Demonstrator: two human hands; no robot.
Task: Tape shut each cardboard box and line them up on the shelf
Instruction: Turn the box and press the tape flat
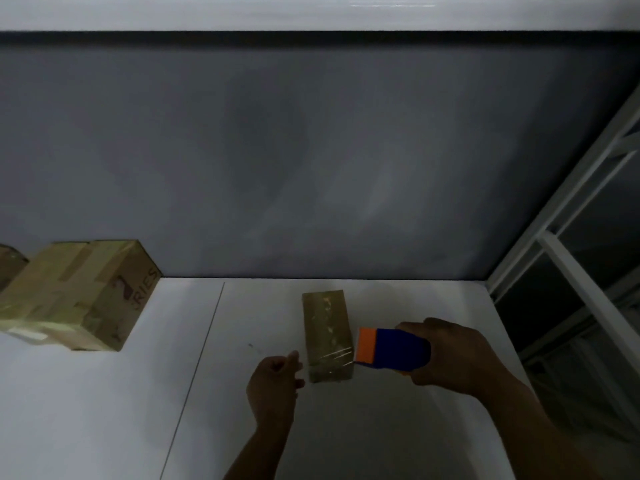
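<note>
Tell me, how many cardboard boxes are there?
3. A small box lies between the left hand and the tape dispenser in the right hand; a larger printed box stands left; a third box is cut off at the left edge. Others may be hidden.

Left hand [275, 379] loosely curled, empty; right hand [450, 358] tight around tape dispenser [394, 348].

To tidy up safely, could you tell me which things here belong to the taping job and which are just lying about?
Job: small box, tape dispenser in right hand, left hand, large taped box, shelf.
Lying about: white rack frame.
</note>
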